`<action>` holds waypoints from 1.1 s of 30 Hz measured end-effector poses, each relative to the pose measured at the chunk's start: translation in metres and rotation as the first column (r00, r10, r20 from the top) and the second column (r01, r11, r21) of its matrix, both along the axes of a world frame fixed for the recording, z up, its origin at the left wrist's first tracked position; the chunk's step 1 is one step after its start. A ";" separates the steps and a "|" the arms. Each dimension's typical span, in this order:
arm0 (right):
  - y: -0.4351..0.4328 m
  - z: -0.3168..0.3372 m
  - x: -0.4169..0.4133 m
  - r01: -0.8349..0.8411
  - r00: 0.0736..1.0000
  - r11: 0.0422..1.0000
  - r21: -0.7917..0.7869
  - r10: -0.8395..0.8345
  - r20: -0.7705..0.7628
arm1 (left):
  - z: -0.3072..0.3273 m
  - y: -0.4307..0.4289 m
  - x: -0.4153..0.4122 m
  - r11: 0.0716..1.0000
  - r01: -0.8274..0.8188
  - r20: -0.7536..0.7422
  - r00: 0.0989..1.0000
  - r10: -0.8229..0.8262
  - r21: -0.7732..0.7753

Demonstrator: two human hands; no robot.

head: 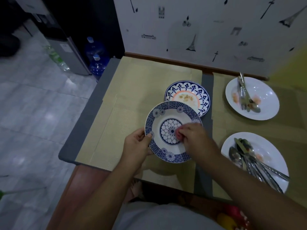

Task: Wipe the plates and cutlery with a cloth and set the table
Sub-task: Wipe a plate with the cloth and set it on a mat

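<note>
The left hand (137, 143) grips the round blue-and-white patterned ceramic plate (167, 106) at its left rim, with the thumb on top and the fingers curled below. The right hand (194, 136) pinches a small crumpled pink cloth (178, 134) and presses it into the well of this plate, just right of the flower in the centre. The plate seems lifted a little and tilted toward the person, because a shadow lies on the beige woven table mat (132, 97) below it.

The next move turns on this relation: the second round plate with blue flowers and an orange ring (187, 87) lies just beyond both hands. Its near edge is hidden behind the far rim of the held plate, and crumbs are on its centre. It is slightly nearer to the right hand, but that hand is busy with the cloth. So I judge the left hand must first put down its plate, on the mat at its own left side.

To the right of the right hand stand two round white plates. The farther white plate (265, 95) carries a metal fork and spoon (245, 95). The nearer white plate (269, 151) carries a bundle of steel cutlery (254, 165) — the handles point toward the person and to the right, so the right hand is the natural one to take them
</note>
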State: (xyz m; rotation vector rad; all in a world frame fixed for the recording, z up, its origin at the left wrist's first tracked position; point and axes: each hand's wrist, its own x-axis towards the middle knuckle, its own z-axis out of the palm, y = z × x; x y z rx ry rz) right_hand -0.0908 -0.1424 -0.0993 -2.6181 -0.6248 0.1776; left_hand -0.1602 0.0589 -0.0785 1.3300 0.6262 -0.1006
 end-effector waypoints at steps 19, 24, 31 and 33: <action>0.016 0.038 -0.009 0.138 0.990 0.950 0.279 -0.129 -0.051 | -0.004 0.022 -0.005 0.997 0.012 -0.055 0.998 -0.009 0.071; -0.007 0.075 -0.008 0.271 0.956 0.835 0.478 -0.289 -0.037 | -0.004 0.030 -0.001 0.991 -0.115 -0.082 0.989 0.121 0.075; 0.019 0.070 -0.004 -0.362 0.932 0.928 0.086 0.363 0.004 | 0.007 0.029 0.013 0.988 -0.101 -0.096 0.989 0.112 0.116; 0.020 0.063 -0.004 -0.445 0.890 0.896 -0.009 0.441 -0.113 | 0.011 0.029 0.017 0.988 -0.069 -0.079 0.994 0.081 0.140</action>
